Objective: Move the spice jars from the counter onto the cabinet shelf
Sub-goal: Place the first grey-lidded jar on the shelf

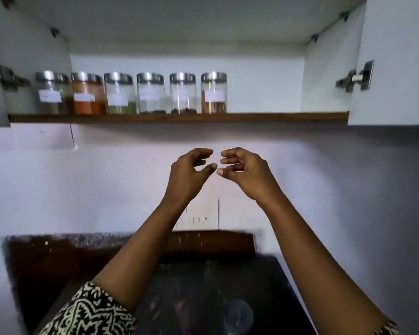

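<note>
Six spice jars (131, 93) along shelf (276, 116) left end, left hand (189, 174) and right hand (246, 171) below, empty, fingers loosely curled, thumbs nearly touching.

Both hands (191, 169) (243, 169) raised, empty, fingers loosely curled.

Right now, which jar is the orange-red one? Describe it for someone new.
Look in the open cabinet, on its brown shelf. Six steel-lidded glass jars stand in a row at the left. The orange-red spice jar is second from the left, the only one filled nearly to its lid.
</note>
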Demonstrator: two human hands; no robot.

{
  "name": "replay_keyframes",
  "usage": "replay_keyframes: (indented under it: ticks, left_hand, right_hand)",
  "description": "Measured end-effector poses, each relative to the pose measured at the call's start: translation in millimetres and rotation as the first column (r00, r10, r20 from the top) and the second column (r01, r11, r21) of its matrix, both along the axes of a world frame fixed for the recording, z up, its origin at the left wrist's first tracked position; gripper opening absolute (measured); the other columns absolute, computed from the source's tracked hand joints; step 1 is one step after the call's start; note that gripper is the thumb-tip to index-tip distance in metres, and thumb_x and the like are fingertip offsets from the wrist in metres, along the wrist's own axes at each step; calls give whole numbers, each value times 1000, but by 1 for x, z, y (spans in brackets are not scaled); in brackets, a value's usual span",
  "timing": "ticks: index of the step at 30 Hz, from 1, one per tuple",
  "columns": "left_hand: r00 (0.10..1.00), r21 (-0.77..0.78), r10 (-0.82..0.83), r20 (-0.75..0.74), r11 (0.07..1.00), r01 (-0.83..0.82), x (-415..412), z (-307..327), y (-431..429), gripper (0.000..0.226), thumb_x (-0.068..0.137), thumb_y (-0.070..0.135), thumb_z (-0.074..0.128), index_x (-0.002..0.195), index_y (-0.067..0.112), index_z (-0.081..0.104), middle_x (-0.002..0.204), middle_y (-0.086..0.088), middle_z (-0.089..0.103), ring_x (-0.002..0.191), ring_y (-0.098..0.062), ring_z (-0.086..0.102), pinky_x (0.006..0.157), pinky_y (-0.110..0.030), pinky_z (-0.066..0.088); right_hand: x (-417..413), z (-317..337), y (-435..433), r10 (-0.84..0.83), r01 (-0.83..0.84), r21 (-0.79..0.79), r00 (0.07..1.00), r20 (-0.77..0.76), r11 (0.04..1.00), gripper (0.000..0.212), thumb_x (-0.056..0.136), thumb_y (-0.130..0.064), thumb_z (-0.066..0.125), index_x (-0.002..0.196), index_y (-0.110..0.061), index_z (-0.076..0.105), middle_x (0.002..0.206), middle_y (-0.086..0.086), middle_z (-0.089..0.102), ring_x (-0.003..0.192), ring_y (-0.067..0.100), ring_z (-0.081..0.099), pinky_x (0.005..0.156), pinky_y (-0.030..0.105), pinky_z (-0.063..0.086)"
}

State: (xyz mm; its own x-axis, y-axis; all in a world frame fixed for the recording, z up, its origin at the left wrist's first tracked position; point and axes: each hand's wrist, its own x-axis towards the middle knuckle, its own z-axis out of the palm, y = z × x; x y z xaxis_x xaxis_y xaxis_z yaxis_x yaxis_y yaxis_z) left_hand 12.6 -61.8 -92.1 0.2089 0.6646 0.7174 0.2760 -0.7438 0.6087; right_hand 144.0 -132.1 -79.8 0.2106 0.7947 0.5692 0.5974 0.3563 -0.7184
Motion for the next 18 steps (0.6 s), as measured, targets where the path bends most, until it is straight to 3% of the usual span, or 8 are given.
replay_keyframes:
  ticks: [3,7,12,18]
  left_hand:
    - [998,-115,-63,1,991,62,-16,-56,-22,32,85,21,69,117,18,64,115,8,67,100,-5,62,79,-2,43]
    - [993,-305,-114,-38,948,97,-36,-137,-46,31,84,18,70,115,19,65,111,3,69,103,-11,64,91,-24,50]
    - [975,-507,-162,-154,860,63,-59,-239,-73,39,84,19,71,121,17,62,119,1,65,112,-9,58,97,-28,48]
    - [943,-714,-232,-236,700,-6,-78,-335,-91,55,81,16,74,131,15,53,127,-2,60,118,-15,56,96,-24,45]
  right_hand:
    - [-14,-57,-29,15,-19,-108,999,-34,994,35,80,-19,73,114,-19,63,106,-2,69,92,13,66,79,17,48]
    - [-23,-137,-54,22,-54,-299,994,-108,953,34,80,-13,72,113,-14,63,99,-2,67,89,10,64,78,12,48]
    - [-31,-245,-75,3,-107,-536,982,-190,837,38,77,-5,73,114,-7,62,99,4,65,95,18,63,87,30,53]
    - [-52,-338,-92,4,-94,-750,993,-121,654,51,80,-8,70,127,-9,52,123,9,60,111,24,59,94,33,49]
